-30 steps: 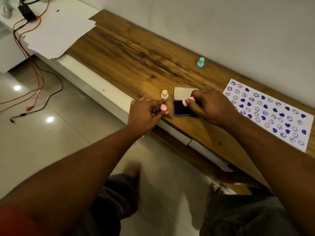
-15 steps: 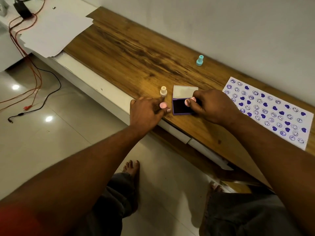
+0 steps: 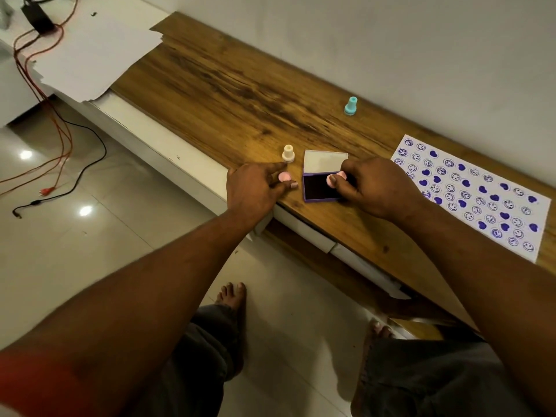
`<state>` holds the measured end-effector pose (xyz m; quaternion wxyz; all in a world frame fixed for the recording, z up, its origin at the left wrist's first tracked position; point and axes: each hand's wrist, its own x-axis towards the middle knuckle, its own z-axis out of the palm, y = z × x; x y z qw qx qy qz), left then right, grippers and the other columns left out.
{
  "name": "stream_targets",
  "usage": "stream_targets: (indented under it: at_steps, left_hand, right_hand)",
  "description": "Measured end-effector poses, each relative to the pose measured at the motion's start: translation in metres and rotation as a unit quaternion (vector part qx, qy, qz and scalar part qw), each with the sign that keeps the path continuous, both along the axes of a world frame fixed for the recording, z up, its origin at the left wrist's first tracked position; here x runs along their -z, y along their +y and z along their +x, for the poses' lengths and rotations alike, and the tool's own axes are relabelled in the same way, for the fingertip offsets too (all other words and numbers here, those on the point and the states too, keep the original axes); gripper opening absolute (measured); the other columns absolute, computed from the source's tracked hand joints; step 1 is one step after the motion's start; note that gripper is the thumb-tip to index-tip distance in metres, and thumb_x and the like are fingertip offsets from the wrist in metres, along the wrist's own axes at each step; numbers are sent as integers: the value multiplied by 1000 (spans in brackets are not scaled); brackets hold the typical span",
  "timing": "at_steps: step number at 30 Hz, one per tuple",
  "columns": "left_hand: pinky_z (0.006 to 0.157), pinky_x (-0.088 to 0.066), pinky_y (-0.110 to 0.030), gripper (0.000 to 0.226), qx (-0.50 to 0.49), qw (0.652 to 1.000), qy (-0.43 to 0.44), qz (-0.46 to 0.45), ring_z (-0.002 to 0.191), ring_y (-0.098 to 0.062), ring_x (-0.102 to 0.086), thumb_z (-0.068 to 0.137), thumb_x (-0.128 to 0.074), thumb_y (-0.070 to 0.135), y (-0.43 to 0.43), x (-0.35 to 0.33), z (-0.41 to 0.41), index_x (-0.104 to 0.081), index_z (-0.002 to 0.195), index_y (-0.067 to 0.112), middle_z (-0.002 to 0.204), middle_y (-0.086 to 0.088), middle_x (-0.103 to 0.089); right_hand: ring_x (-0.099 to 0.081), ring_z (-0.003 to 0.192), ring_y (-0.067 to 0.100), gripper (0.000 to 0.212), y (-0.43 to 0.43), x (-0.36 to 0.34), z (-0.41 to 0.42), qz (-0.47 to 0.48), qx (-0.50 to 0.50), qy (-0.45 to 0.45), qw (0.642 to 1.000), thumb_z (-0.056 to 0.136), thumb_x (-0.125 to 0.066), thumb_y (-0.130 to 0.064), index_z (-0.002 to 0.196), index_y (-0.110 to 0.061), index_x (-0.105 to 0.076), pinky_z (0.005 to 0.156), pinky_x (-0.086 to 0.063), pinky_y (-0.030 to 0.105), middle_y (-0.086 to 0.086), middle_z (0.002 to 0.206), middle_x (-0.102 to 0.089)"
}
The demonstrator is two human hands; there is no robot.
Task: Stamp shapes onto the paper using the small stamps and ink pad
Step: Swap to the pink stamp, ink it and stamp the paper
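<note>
My right hand [image 3: 373, 188] pinches a pink stamp [image 3: 332, 180] onto the open ink pad [image 3: 316, 192]. My left hand [image 3: 255, 188] pinches a pink piece [image 3: 284, 176] beside a cream stamp [image 3: 288, 153]. A teal stamp [image 3: 350, 106] stands near the wall [image 3: 391, 40], with the stamped paper [image 3: 469, 194] to the right. The tabletop [image 3: 225, 85] is wooden, and cables [image 3: 60, 139] cross the tiled floor [image 3: 90, 251].

Cream stamp [image 3: 288, 152] stands beside ink pad [image 3: 316, 190]; tabletop [image 3: 240, 94] beyond lies open.

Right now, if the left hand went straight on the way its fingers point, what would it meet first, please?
Probably the ink pad: the left hand, pinching a pink round piece, points at its left edge. The cream stamp seems just off that line.
</note>
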<state>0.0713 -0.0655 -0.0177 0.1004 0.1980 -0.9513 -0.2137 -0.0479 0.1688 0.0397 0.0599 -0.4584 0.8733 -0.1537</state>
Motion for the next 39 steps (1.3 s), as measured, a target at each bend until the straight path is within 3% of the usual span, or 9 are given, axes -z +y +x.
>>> stream_targets:
  at_steps: [6,12,20,23,36,39]
  left_hand:
    - [96,-48,-47,66,28,998,54,-6,101,-18,-67,88,-62,75,13,-12,3,-68,137,31,103,2,-77]
    - [98,-39,-43,93,116,988,-7,-102,122,-22,-57,80,-47,92,41,-14,0,-56,149,30,130,1,-70]
    - [97,-37,-42,80,97,989,-31,-110,123,-21,-55,84,-51,87,45,-9,-13,-58,146,38,126,1,-69]
    - [97,-36,-43,79,97,988,-41,-116,122,-21,-56,80,-53,88,44,-10,-18,-61,142,40,125,3,-69]
    - [101,-34,-45,74,137,982,-43,-125,125,-23,-55,85,-60,78,38,-18,-19,-57,146,37,130,4,-70]
    - [100,-34,-46,74,149,979,-45,-130,125,-22,-55,86,-60,76,39,-20,-19,-55,148,36,133,6,-69]
  right_hand:
    - [-61,77,24,50,1,0,-4,41,40,37,998,103,-41,-55,109,-14,-68,62,-51,39,8,88,-69]
    - [-59,73,27,47,-5,3,-2,49,45,68,995,103,-43,-50,96,-11,-68,58,-40,34,12,83,-68]
    - [-55,71,21,49,-9,3,-1,72,49,51,995,104,-40,-51,99,-11,-67,59,-37,32,6,78,-60]
    - [-57,72,24,49,-8,1,-3,65,52,54,995,103,-41,-51,99,-10,-68,60,-44,36,8,79,-62]
    - [-56,71,26,46,-6,2,-2,49,49,65,995,103,-43,-49,97,-10,-67,59,-36,34,11,79,-64]
    - [-56,70,27,45,-6,2,-1,50,53,59,996,103,-43,-49,96,-10,-66,59,-42,37,13,80,-65]
